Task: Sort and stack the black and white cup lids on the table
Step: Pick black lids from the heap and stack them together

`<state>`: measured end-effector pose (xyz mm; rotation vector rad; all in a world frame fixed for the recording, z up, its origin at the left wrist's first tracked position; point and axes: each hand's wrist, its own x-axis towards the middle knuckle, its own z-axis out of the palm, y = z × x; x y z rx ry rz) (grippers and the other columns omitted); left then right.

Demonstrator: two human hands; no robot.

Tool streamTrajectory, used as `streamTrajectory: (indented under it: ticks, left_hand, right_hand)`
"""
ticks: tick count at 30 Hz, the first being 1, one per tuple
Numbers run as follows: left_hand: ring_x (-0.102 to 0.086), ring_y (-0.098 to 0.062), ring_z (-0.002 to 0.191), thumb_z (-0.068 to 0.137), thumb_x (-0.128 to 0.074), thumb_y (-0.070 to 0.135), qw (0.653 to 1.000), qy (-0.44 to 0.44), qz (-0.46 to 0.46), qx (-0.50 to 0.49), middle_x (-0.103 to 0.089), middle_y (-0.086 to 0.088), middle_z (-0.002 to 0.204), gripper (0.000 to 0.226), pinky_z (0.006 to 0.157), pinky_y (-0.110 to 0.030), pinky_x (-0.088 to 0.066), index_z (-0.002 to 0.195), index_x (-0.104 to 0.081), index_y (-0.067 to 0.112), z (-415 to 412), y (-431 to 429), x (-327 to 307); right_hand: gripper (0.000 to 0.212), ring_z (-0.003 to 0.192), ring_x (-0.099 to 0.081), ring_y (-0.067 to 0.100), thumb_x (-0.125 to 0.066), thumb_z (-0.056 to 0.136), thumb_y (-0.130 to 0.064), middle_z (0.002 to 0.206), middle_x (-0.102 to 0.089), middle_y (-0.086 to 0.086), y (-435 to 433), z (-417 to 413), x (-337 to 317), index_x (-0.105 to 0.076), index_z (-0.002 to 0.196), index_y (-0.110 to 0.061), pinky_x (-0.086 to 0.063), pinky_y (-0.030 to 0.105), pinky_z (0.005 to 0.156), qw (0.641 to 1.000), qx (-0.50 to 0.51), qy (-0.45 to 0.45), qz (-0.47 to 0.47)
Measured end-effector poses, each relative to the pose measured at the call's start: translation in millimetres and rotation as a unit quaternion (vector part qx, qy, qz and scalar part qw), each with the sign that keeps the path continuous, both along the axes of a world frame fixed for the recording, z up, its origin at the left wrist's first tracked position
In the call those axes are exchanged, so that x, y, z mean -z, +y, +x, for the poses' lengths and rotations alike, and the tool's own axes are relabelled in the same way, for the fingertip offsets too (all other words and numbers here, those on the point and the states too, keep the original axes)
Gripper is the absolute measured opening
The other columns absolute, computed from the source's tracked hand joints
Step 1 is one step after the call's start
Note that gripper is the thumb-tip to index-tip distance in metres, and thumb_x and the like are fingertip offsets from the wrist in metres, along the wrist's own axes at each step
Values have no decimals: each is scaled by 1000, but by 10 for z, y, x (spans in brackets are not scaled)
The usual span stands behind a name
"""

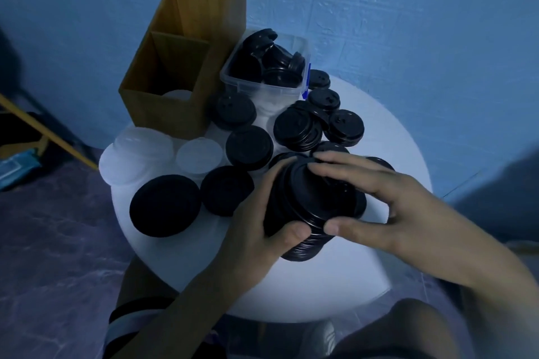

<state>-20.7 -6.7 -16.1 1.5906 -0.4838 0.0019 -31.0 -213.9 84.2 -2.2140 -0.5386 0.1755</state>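
Left hand [256, 232], right hand [390, 201] around lid stack [316, 198]

The clear box [262, 90] is smooth, see-through plastic. In front of it, the stack of black lids [315, 207] is shiny plastic with thin ridged rims. Left of it, the brown box [163, 102] looks like dull wood. The white lids [137, 151], front-left of it, are cloudy plastic. Behind it, the blue wall [408, 9] is bumpy.

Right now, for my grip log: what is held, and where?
A black lid stack: left hand grips its side, right hand clasps the top lid's rim.
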Motion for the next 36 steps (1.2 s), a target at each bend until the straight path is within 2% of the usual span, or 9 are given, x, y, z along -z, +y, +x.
streamTrajectory:
  ticks: [3,7,10,17,20,24,28,32,36]
  left_hand:
    - [-46,-19,144,82,-68,69,1000,4,17,16,-49,6,153,98,115,-42,-41,157,-30,20,-21,8,-24]
    - [-47,-18,143,79,-77,36,999,0,32,25,-51,8,151,89,115,-41,-42,155,-31,31,-64,11,-37]
    - [-47,-18,142,76,-81,35,999,2,34,37,-51,8,151,94,114,-40,-42,155,-31,33,-141,45,-11]
    - [-52,-24,139,75,-83,31,999,0,30,33,-55,1,147,91,110,-50,-45,153,-36,33,-261,70,-25]
    - [-51,-21,139,76,-85,32,999,1,35,33,-55,6,147,91,112,-45,-44,151,-36,43,-264,77,-46]
    - [-51,-14,138,77,-84,30,998,1,55,31,-55,12,146,87,108,-25,-43,149,-37,46,-273,99,-83]
    - [-51,-15,138,79,-85,28,997,4,65,43,-56,10,145,86,111,-35,-44,150,-38,39,-274,128,-112]
    - [-52,-16,137,79,-85,20,997,10,68,43,-57,9,144,86,111,-42,-44,149,-40,37,-271,128,-142]
    - [-51,-10,137,78,-89,17,997,2,61,44,-56,16,143,89,108,-22,-43,145,-39,50,-270,133,-154]
  right_hand:
    - [63,136,-34,-20,-81,83,-30,149,-37,-41,6,-20,-33,-56,138,-50,-26,-2,103,999,-14,3,-39]
    - [65,139,-34,-16,-82,85,-27,151,-35,-39,-16,-58,-38,-55,139,-50,-26,2,108,998,-18,-1,-53]
    - [66,139,-38,-13,-84,83,-30,152,-36,-38,-30,-124,-52,-56,139,-51,-27,5,110,998,-31,-1,-60]
    - [62,130,-47,-13,-69,71,-69,143,-46,-37,157,-264,-19,-58,130,-52,-36,9,103,992,26,-78,-96]
    - [66,131,-39,-22,-61,68,-77,149,-35,-43,202,-318,14,-47,131,-61,-32,3,102,990,40,-82,-107]
    - [66,134,-40,-16,-64,70,-70,146,-37,-45,182,-325,19,-45,133,-60,-37,11,101,995,29,-59,-73]
    - [60,141,-41,-5,-77,76,-54,150,-42,-33,126,-272,16,-53,131,-54,-37,25,111,999,-11,-26,-41]
    - [60,142,-41,-2,-81,78,-42,151,-42,-30,80,-228,-12,-54,132,-50,-34,14,111,998,-40,-14,-41]
    - [67,142,-37,-7,-82,81,-40,151,-41,-32,69,-216,-32,-52,141,-48,-28,8,111,997,-51,-16,-61]
